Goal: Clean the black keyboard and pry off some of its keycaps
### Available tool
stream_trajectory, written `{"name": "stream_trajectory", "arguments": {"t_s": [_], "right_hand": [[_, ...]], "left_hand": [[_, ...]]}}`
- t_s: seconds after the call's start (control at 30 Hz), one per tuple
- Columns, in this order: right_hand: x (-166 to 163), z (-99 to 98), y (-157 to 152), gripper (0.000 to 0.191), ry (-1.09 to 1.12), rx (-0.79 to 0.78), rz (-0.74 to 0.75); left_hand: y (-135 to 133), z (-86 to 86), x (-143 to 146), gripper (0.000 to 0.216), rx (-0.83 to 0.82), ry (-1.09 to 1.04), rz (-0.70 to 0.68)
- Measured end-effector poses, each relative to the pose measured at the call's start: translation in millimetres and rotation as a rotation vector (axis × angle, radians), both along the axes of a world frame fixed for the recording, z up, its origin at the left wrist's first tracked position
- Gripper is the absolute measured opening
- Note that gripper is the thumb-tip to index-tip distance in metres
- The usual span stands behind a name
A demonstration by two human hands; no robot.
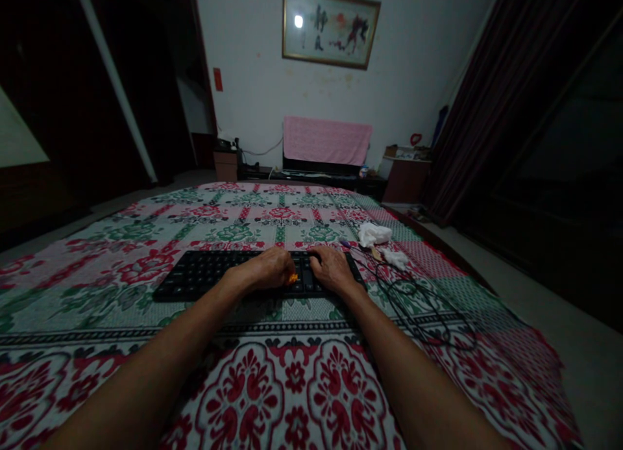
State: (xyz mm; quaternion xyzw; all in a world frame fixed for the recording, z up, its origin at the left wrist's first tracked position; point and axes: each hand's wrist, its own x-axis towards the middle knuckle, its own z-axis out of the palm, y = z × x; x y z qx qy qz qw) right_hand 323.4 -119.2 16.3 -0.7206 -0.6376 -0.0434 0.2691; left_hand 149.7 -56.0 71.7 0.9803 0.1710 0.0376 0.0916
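Note:
A black keyboard [207,273] lies flat across the patterned bedspread in front of me. My left hand [272,268] is closed over its right-centre part, and a small orange object [293,278] shows at the fingers' lower edge. Most of that object is hidden by the hand, so its kind is unclear. On the keyboard's right end rests my right hand [333,268], fingers bent over the far edge and thumb on the key side, gripping it. The keys beneath both hands are covered.
Right of the keyboard, a black cable [413,307] lies in loose coils. Crumpled white tissue [374,234] and a smaller white wad [395,259] sit beyond it. The bedspread [292,372] spreads all around. At the far wall, a pink cloth [326,140] covers a screen.

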Motion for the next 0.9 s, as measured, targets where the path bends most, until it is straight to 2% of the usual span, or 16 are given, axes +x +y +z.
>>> {"name": "stream_trajectory", "arguments": {"t_s": [0.1,0.23,0.37,0.57,0.67,0.8,0.9], "right_hand": [[-0.9,2.0,-1.2,0.029,-0.001,-0.005,0.003],[-1.2,2.2,-0.7,0.028,-0.007,-0.006,0.013],[0.0,-0.2,1.4,0.029,-0.014,-0.001,0.0],[0.0,0.5,1.2,0.03,-0.009,-0.014,0.002],[-0.2,0.7,1.2,0.03,-0.009,-0.011,0.006],[-0.1,0.6,1.3,0.03,-0.009,-0.009,0.004],[0.2,0.1,1.2,0.029,-0.012,-0.005,0.004]], "left_hand": [[0.5,2.0,-2.3,0.024,0.013,-0.025,0.01],[-7.3,-1.7,4.4,0.023,0.05,-0.091,-0.054],[-12.4,-3.1,8.3,0.024,0.07,-0.055,-0.092],[4.3,3.7,-6.5,0.023,-0.045,0.041,-0.002],[5.4,6.0,-9.2,0.021,-0.083,-0.018,0.036],[-7.8,4.5,0.7,0.024,-0.077,-0.046,-0.042],[-13.6,3.7,6.0,0.026,-0.008,-0.018,-0.075]]}}
